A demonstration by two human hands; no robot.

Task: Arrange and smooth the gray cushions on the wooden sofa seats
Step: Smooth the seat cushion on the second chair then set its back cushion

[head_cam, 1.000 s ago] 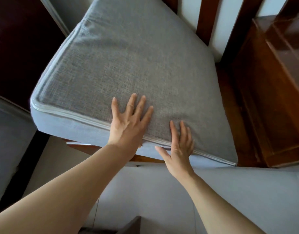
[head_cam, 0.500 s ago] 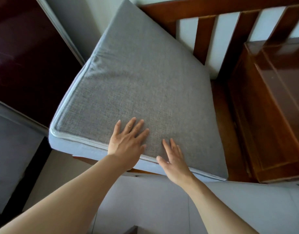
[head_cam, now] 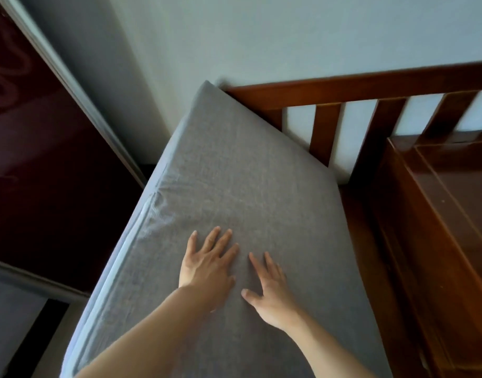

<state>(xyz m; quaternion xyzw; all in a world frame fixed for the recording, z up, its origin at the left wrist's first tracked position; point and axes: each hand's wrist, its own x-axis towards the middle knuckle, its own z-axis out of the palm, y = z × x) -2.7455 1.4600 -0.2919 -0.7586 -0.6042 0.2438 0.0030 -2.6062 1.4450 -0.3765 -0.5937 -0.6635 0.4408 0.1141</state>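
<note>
A large gray cushion [head_cam: 242,186] lies askew on the wooden sofa seat, its far corner leaning against the slatted wooden backrest [head_cam: 343,91]. My left hand [head_cam: 207,266] lies flat on the cushion's top with fingers spread and straight. Just to its right, my right hand [head_cam: 269,293] also presses flat on the fabric, fingers straight, thumb out to the left. The cushion's left edge shows light piping and some wrinkles near the corner.
A brown wooden side table [head_cam: 438,241] stands close against the cushion's right side. A dark red panel with a pale frame [head_cam: 43,159] fills the left. A pale wall [head_cam: 261,36] rises behind the sofa.
Both hands have slid forward from the cushion's near edge onto its top surface. The view has tilted up, so the backrest rail and wall show.
</note>
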